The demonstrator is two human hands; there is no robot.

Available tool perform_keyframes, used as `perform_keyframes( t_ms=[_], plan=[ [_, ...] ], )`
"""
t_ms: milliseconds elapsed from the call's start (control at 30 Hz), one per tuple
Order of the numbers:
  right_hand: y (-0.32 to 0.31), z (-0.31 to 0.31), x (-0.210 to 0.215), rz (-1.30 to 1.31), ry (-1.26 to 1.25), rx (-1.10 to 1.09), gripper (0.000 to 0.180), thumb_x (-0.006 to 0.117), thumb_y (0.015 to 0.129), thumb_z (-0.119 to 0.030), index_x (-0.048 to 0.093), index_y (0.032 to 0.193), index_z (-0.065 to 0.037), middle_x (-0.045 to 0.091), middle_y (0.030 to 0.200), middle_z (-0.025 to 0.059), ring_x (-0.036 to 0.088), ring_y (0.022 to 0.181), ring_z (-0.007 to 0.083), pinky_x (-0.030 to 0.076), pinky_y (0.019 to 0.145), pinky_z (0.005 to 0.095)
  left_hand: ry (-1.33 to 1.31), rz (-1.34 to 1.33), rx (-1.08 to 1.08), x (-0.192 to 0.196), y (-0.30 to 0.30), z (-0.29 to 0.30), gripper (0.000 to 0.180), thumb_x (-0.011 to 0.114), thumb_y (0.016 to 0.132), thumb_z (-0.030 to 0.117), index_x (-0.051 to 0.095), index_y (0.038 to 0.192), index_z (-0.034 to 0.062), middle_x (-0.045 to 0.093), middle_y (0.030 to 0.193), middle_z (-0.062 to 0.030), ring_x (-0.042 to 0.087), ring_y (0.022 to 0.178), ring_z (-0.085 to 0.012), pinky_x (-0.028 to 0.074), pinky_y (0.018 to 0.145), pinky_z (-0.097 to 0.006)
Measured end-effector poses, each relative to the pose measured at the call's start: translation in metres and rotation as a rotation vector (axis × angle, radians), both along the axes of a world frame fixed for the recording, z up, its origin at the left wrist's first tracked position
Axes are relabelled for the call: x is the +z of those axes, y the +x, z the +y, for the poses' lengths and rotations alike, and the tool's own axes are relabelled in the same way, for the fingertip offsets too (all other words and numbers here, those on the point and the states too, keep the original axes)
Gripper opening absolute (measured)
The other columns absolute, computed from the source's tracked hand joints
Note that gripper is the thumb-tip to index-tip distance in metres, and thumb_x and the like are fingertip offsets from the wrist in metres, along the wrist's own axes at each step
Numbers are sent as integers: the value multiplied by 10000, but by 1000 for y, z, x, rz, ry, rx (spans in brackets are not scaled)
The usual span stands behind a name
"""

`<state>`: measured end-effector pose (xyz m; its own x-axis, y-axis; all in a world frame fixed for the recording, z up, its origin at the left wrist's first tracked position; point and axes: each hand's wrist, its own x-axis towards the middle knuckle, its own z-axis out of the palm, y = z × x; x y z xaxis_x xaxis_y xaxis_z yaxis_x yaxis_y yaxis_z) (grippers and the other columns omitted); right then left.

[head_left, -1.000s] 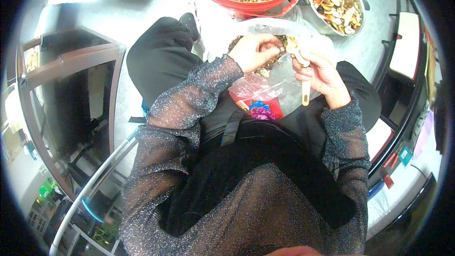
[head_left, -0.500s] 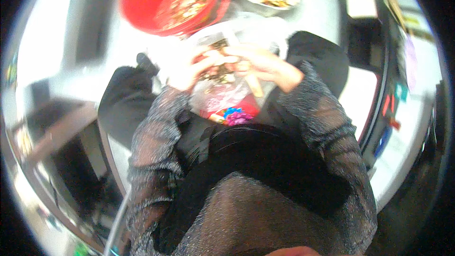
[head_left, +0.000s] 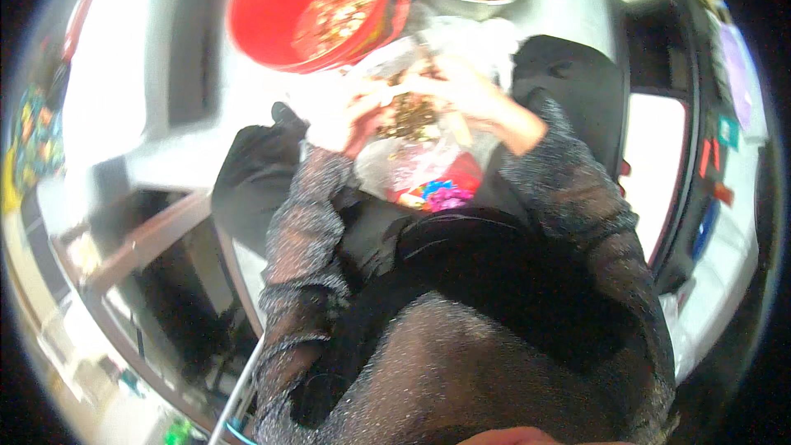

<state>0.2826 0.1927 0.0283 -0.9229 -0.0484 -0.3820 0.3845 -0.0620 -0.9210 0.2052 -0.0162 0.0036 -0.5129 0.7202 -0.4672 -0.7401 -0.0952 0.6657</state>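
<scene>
Over my lap, my left hand [head_left: 353, 119] and my right hand [head_left: 471, 97] meet with bent fingers. Bright light washes them out, so whatever small thing they pinch cannot be made out. A pale, stick-like piece, perhaps a handle, [head_left: 460, 128] shows below my right hand. Beneath both hands, a heap of brown and pale scraps [head_left: 408, 118] lies in a clear plastic bag [head_left: 381, 166] spread between my thighs. At its near end is a red, blue and purple printed patch [head_left: 449, 194].
A red bucket [head_left: 257, 12] with pale and reddish pieces inside stands ahead to the left. Beyond my hands on the right is a metal bowl [head_left: 470, 10] heaped with brown and cream pieces. A brown wooden frame [head_left: 156, 239] stands on my left, a dark-edged white unit [head_left: 659, 169] on my right.
The whole view has shifted, so my body and the containers appear a little farther right. My hands stay together over the scraps, with the fingers slightly moved.
</scene>
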Motion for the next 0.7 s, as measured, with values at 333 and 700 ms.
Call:
perform_keyframes(
  t_ms=[333,700],
  plan=[
    [5,8,11,-28,-178,-130,264,536,912,-174,549,1118,-10,584,800,16,404,559,32,337,497,176,269,-272,23,9,0,7,210,567,879,77,555,1064,-21,610,903,-116,615,796,-194,531,711,-316],
    [4,-11,8,151,163,-139,406,702,810,-166,526,1138,-3,570,840,-1,522,773,60,445,646,205,164,-179,-22,5,2,5,239,543,886,84,503,1097,-19,613,922,-133,629,809,-212,536,726,-330]
  ],
)
